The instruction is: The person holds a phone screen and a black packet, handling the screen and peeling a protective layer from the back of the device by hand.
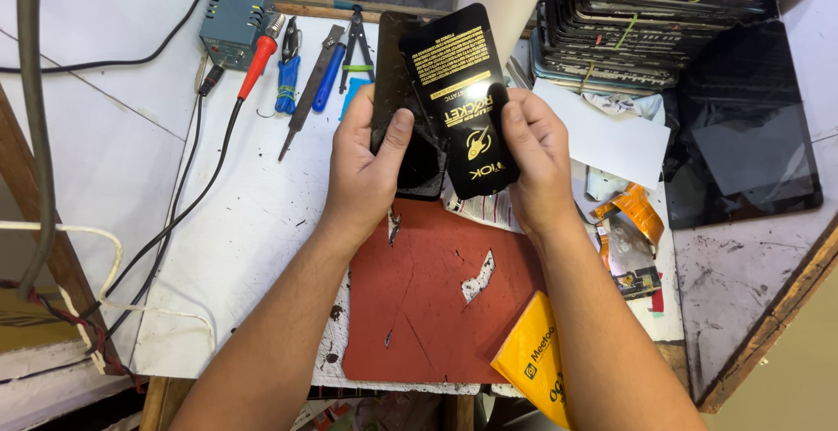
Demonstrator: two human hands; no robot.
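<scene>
**Two hands part a sleeve from a phone above the counter**

Left hand pinches the dark, glossy phone, thumb on its face. Right hand clasps the flat black sleeve, matte card with gold print. Both hang over the worn, torn red mat. The slick glass could probably slip from the thumb-only grip and strike the counter.
</scene>
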